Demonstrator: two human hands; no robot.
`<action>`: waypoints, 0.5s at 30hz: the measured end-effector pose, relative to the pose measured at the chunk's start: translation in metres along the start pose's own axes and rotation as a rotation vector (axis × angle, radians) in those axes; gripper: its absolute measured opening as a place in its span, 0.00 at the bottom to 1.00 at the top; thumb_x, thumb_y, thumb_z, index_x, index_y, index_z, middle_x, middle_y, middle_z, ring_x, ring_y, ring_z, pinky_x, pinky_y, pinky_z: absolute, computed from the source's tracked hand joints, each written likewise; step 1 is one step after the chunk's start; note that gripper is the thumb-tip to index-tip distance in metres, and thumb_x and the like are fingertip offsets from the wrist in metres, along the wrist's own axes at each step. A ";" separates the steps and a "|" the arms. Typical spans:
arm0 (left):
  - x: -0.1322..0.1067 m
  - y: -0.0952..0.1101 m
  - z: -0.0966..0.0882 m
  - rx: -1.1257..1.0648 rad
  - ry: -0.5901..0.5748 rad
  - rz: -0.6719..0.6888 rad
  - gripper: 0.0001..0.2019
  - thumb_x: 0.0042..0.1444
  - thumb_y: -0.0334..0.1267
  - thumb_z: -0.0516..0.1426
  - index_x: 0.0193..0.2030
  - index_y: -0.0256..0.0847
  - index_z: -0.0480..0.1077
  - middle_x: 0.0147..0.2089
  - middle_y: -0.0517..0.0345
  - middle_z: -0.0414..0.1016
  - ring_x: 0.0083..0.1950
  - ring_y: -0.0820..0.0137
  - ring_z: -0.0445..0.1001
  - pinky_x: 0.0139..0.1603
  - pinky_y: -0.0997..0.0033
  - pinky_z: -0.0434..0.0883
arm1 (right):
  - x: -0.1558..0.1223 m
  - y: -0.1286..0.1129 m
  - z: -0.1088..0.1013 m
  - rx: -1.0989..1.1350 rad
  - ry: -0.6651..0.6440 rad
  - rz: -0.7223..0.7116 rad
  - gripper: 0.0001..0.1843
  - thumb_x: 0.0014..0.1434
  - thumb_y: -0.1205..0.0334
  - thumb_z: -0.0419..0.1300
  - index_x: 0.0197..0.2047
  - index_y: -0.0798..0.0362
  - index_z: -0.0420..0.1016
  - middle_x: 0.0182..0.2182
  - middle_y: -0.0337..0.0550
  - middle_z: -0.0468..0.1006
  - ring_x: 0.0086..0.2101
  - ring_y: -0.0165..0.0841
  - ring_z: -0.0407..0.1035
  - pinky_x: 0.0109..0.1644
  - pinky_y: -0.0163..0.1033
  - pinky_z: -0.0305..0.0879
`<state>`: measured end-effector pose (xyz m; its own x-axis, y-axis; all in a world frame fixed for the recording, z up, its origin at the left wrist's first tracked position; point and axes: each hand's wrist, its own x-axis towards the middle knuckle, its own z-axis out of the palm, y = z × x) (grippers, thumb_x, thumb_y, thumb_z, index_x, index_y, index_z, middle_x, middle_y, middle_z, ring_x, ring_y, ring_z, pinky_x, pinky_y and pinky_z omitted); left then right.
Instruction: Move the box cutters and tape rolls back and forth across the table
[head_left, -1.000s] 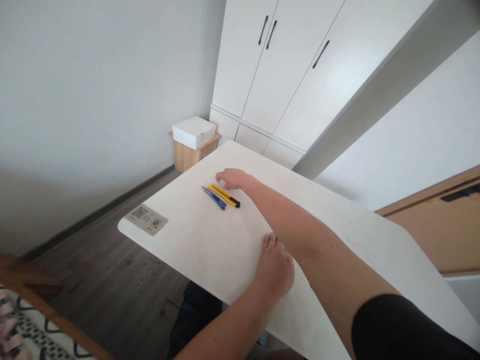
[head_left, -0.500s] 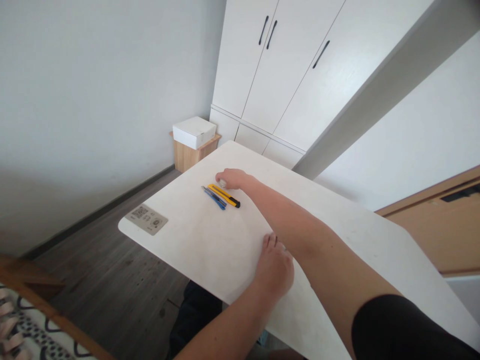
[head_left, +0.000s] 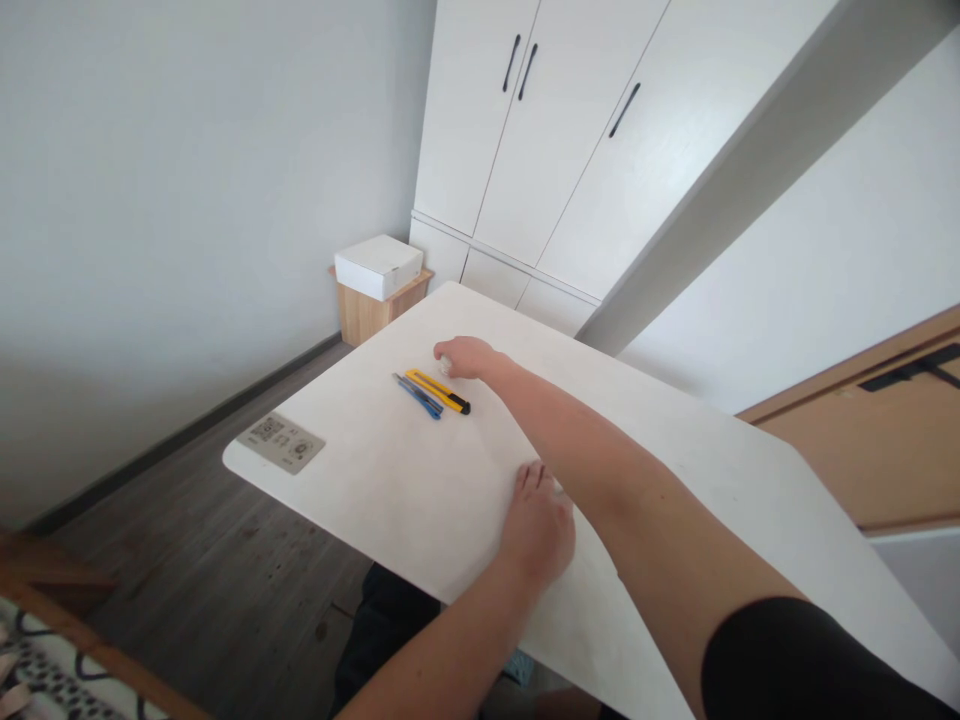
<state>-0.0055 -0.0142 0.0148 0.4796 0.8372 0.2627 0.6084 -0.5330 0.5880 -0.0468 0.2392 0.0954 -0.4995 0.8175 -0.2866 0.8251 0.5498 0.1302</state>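
My right hand (head_left: 466,357) reaches across the white table (head_left: 360,480), its fingers closed round a small whitish thing (head_left: 445,365) mostly hidden in the grip. Just in front of it lie a yellow utility knife (head_left: 436,390) with a black end and a blue-grey utility knife (head_left: 418,395), side by side on the tabletop. Nearer the front edge, beneath my right forearm, my left hand (head_left: 538,520) rests on the table with fingers curled in. A speck of something pale shows by its fingers, too small to name.
A grey label (head_left: 281,443) with a printed code is stuck at the table's left corner. Beyond stand a white box (head_left: 379,266) on a wooden stand (head_left: 365,318) and a white wardrobe (head_left: 510,150). A patterned surface (head_left: 64,665) with a wooden edge lies at lower left.
The view has shifted slightly, so the table and knives appear a little further left. My right hand sits marginally further right of the knives. Both hands keep nearly the same pose.
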 end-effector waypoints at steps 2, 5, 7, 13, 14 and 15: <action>0.000 0.000 0.000 0.042 0.002 0.004 0.17 0.65 0.35 0.49 0.52 0.35 0.77 0.64 0.40 0.69 0.69 0.54 0.62 0.73 0.48 0.54 | -0.028 0.018 -0.001 0.022 0.005 0.076 0.26 0.57 0.58 0.66 0.60 0.44 0.72 0.54 0.46 0.78 0.52 0.43 0.72 0.47 0.40 0.66; 0.000 -0.001 0.000 0.094 -0.018 0.009 0.17 0.66 0.35 0.49 0.52 0.35 0.77 0.67 0.38 0.66 0.70 0.52 0.61 0.72 0.48 0.54 | -0.098 0.058 0.011 0.051 0.002 0.224 0.25 0.57 0.58 0.66 0.59 0.45 0.73 0.52 0.47 0.79 0.49 0.43 0.73 0.46 0.40 0.66; 0.001 -0.001 0.000 0.121 -0.027 0.014 0.18 0.66 0.35 0.49 0.53 0.35 0.77 0.67 0.38 0.67 0.70 0.53 0.62 0.71 0.48 0.54 | -0.159 0.084 0.030 0.073 -0.035 0.350 0.25 0.56 0.60 0.66 0.58 0.45 0.74 0.50 0.47 0.80 0.47 0.43 0.74 0.45 0.40 0.66; 0.000 0.000 0.002 0.194 -0.009 0.027 0.17 0.68 0.36 0.49 0.54 0.39 0.77 0.66 0.40 0.69 0.69 0.55 0.63 0.70 0.49 0.55 | -0.320 0.120 0.098 0.171 -0.193 0.654 0.22 0.56 0.64 0.65 0.54 0.41 0.77 0.49 0.47 0.79 0.42 0.41 0.76 0.36 0.39 0.64; 0.000 -0.001 0.003 0.207 -0.003 0.031 0.17 0.68 0.36 0.49 0.54 0.40 0.77 0.65 0.40 0.69 0.68 0.55 0.64 0.70 0.49 0.56 | -0.335 0.120 0.107 0.171 -0.196 0.676 0.22 0.56 0.63 0.64 0.54 0.40 0.77 0.49 0.47 0.79 0.43 0.42 0.76 0.36 0.39 0.64; 0.000 -0.001 0.004 0.219 0.003 0.035 0.17 0.68 0.36 0.49 0.54 0.40 0.77 0.65 0.41 0.69 0.68 0.55 0.64 0.70 0.50 0.56 | -0.347 0.120 0.114 0.170 -0.196 0.686 0.22 0.57 0.63 0.64 0.55 0.40 0.76 0.50 0.48 0.78 0.44 0.42 0.76 0.36 0.39 0.64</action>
<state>-0.0037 -0.0137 0.0116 0.5014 0.8177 0.2827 0.7144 -0.5756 0.3980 0.2557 0.0025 0.1024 0.1873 0.9139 -0.3601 0.9728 -0.1216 0.1972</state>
